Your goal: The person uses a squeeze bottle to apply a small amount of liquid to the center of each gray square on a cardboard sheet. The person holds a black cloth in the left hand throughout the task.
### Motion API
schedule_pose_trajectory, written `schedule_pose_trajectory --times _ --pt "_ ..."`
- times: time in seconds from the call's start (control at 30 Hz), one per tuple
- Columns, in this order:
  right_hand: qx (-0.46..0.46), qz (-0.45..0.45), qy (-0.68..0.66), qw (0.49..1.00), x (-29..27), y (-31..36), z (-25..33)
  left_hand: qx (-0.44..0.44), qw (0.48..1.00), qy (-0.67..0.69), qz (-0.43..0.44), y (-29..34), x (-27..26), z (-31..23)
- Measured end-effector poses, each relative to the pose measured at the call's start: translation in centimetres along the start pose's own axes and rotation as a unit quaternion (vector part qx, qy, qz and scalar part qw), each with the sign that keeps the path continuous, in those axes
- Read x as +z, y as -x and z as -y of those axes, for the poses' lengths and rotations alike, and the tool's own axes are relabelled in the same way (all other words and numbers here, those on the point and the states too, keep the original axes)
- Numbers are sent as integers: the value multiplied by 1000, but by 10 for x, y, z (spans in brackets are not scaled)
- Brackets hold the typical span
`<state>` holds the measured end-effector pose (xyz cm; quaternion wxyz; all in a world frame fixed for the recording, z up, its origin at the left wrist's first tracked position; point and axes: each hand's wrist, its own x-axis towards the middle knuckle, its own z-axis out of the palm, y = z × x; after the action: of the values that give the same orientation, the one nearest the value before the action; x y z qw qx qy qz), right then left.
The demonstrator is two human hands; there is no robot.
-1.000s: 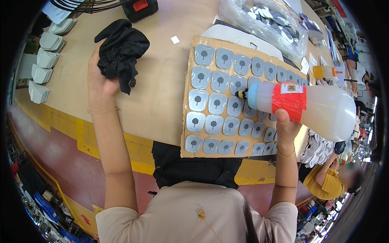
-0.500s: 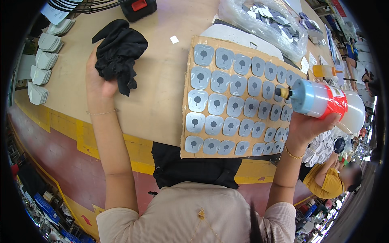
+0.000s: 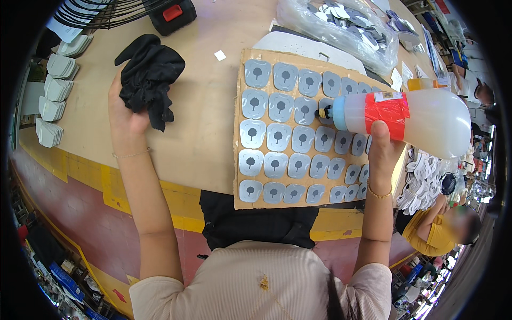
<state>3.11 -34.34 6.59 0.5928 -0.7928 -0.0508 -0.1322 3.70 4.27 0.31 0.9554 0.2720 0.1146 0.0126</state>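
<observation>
A crumpled black cloth (image 3: 151,74) is held in my left hand (image 3: 130,114), above the left part of the table. My right hand (image 3: 385,154) grips a translucent squeeze bottle (image 3: 434,120) with a red band and a pale blue cap. The bottle lies nearly level, its dark nozzle pointing left over a cardboard sheet (image 3: 239,160). Rows of rounded grey pieces (image 3: 252,133), each marked with a dark tree shape, cover the sheet. The bottle and my right hand hide some pieces on the right side.
White stacked pieces (image 3: 52,109) line the table's left edge. A black device with a red button (image 3: 173,13) stands at the back, beside dark wires. Behind the sheet lies a clear plastic bag (image 3: 341,32) of cut pieces. A person in yellow (image 3: 429,234) sits at the right.
The bottle has moved left over the sheet and levelled out, its nozzle now above the pieces. The cloth stays in my left hand. The view has shifted slightly.
</observation>
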Motion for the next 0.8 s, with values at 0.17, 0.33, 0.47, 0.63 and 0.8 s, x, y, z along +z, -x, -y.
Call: schedule_pose_trajectory --times 0.17,0.33,0.47,0.63,0.8 --pt "15 8 -12 1000 0 0 -3 -1 999 -2 37 -1 -4 0" --pt "43 -30 -119 992 -6 -2 -2 -3 999 3 45 -1 -2 1" --pt "74 -32 -276 958 -24 -11 16 -16 998 3 57 -3 -6 0" --pt "-30 156 -480 863 -47 -16 44 -8 1000 -14 18 -3 -5 1" --pt "-149 -11 -425 893 -69 0 63 -17 999 -5 51 -1 -1 1"
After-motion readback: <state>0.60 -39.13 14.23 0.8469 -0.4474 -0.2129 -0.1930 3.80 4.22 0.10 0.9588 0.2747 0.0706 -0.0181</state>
